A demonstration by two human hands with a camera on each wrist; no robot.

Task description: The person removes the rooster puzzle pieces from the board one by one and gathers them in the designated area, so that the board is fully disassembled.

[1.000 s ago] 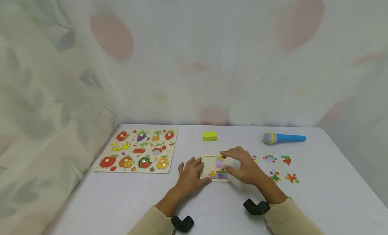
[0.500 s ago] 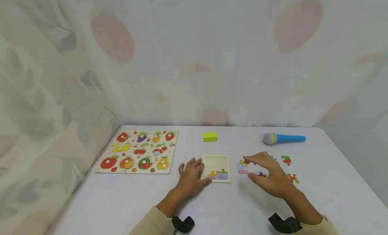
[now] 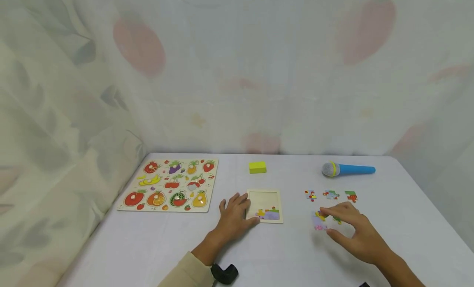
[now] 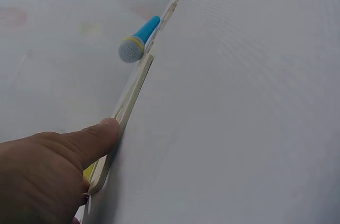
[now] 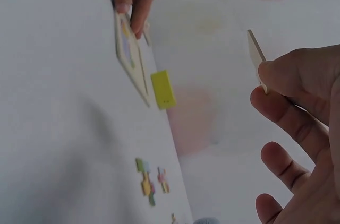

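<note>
My right hand (image 3: 357, 233) pinches a purple and yellow jigsaw piece (image 3: 319, 221) between thumb and finger. In the right wrist view this piece (image 5: 256, 57) shows nearly edge-on, raised above the table, the other fingers apart from it. My left hand (image 3: 233, 215) rests with spread fingers along the left side of a small wooden puzzle tray (image 3: 259, 196), its thumb (image 4: 101, 134) straight against the near edge. Joined purple, green and yellow pieces (image 3: 270, 214) lie in the tray's lower right part.
Right of the tray lie loose jigsaw pieces: a red and yellow one (image 3: 311, 195), a pale blue one (image 3: 331, 195) and a green and orange one (image 3: 351, 196); another (image 3: 337, 220) is partly hidden by my right hand. Farther back are a yellow block (image 3: 257, 167), a toy microphone (image 3: 349, 169) and a fruit board (image 3: 185, 184).
My right hand has carried the purple and yellow jigsaw piece from over the tray to the right and nearer to me. My left hand has stayed on the tray.
</note>
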